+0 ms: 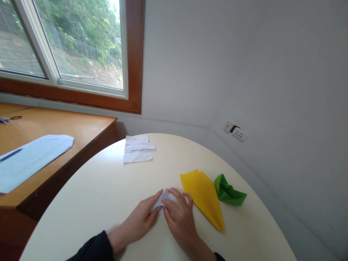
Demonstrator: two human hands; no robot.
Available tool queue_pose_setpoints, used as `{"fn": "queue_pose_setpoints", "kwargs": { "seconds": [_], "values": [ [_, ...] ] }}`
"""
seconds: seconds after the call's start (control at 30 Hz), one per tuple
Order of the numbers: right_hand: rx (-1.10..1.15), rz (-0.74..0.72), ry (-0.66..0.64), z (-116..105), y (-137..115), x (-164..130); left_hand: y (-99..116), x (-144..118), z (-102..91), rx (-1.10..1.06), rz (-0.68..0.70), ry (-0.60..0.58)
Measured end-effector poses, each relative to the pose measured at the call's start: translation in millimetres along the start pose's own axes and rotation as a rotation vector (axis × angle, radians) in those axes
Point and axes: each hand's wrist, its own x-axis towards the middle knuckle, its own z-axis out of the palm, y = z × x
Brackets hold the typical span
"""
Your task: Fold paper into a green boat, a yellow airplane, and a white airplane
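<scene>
White paper (164,197) is lying near the round table's (108,195) front edge; I'm pressing it flat under my left hand (141,217) and right hand (181,215), fingers spread, probably creasing a fold. Next I'm needing firm, even pressure along that edge.

Both forearms are reaching forward from the lower edge of the view, converging toward each other. The left hand (143,217) is lying palm down, fingers stretched flat and pointing right and ahead. The right hand (181,217) is lying beside it, fingers slightly curled, fingertips nearly meeting the left ones. A dark sleeve is covering the left forearm.
</scene>
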Motion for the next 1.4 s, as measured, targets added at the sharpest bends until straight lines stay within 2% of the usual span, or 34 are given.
{"fn": "queue_pose_setpoints", "kwargs": {
  "seconds": [0.33, 0.7, 0.83, 1.0, 1.17, 1.4],
  "values": [
    [-0.078, 0.007, -0.006, 0, -1, 0, -2, 2, 1.7, 0.008, -0.041, 0.033],
    [-0.12, 0.109, -0.007, 7, 12, -7, 5, 7, -4.2, 0.035, -0.212, 0.2],
    [-0.076, 0.122, -0.024, 9, 14, -9, 7, 8, -4.7, 0.012, -0.238, 0.238],
    [0.062, 0.15, -0.02, 8, 14, -8, 5, 8, -4.6, -0.033, -0.255, 0.207],
    [0.205, 0.175, -0.003, 5, 14, -6, 5, 5, -4.7, -0.01, -0.205, 0.158],
    [0.278, 0.188, 0.035, 3, 16, -5, 5, 7, -5.4, 0.039, -0.047, 0.123]
  ]
}}
